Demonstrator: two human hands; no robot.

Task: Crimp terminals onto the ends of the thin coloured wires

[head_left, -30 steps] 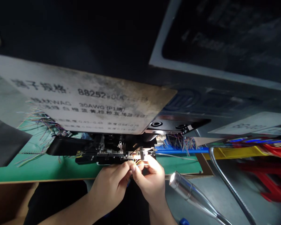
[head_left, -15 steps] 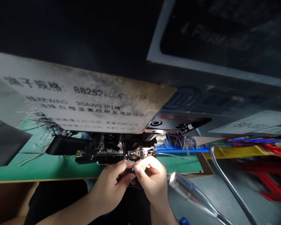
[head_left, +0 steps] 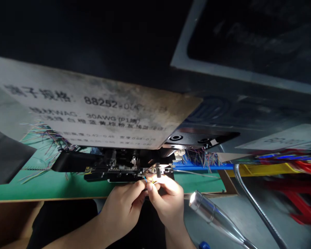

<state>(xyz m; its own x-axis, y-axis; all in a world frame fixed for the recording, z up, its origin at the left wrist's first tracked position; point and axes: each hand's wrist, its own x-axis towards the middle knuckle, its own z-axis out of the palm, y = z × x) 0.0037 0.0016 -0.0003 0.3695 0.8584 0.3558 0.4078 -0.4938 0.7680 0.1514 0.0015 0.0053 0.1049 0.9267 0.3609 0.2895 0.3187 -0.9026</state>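
My left hand (head_left: 123, 209) and my right hand (head_left: 166, 200) meet just below the black crimping machine's applicator (head_left: 124, 166). Both pinch a small bundle of thin coloured wires (head_left: 148, 180), blue and yellow strands showing at the fingertips. The wire ends sit right at the metal feed track (head_left: 155, 170), lit by the lamp. Fingers of both hands are closed around the strands.
A worn paper label (head_left: 93, 110) with printed text hangs over the machine. A metal gooseneck lamp (head_left: 209, 214) shines from the right. Loose coloured wires (head_left: 45, 138) lie on the green mat (head_left: 41, 188) at left; a blue tray (head_left: 202, 165) with wires and red and yellow bins (head_left: 295, 169) at right.
The hands shifted slightly; the fingertips moved back up to the feed track and the blue and yellow strands show again. The camera view drifted a little.
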